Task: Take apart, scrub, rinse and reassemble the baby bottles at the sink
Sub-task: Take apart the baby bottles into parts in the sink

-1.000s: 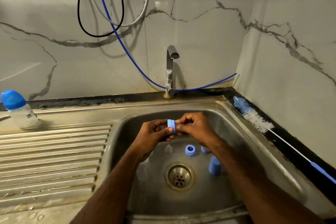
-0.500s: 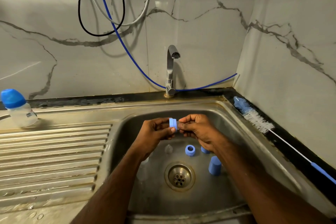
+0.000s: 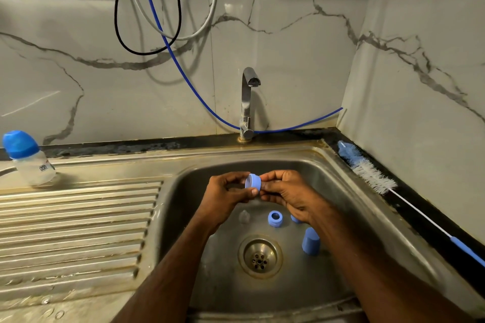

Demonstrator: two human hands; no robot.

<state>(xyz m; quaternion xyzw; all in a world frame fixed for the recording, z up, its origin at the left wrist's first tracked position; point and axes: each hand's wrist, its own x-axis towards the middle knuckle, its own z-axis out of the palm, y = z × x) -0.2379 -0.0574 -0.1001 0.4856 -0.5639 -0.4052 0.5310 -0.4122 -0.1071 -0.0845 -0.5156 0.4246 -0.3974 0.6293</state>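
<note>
Over the sink point(image 3: 349, 183), both hands meet on a blue ring point(image 3: 253, 181), a bottle collar held on its side above the basin. The left hand point(image 3: 227, 194) pinches the ring's left rim between thumb and fingers, and the right hand point(image 3: 286, 194) pinches its right side with curled fingertips; something clear seems to sit in the ring between the fingers, but the view there is too blurred to be sure. On the basin floor below lie more loose parts: a second blue ring point(image 3: 275, 218) standing open end up, a clear teat point(image 3: 244, 216) just left of it, a blue piece point(image 3: 296, 219) half hidden under the right wrist, and a blue cap point(image 3: 310, 241) standing to the right of the drain point(image 3: 259, 256). A capped bottle point(image 3: 29, 158) stands on the drainboard point(image 3: 78, 220) at far left, well apart from the hands. A bottle brush point(image 3: 372, 176) lies along the black ledge at right, bristles toward the tap point(image 3: 247, 102), which stands at the back edge with no water running.
</note>
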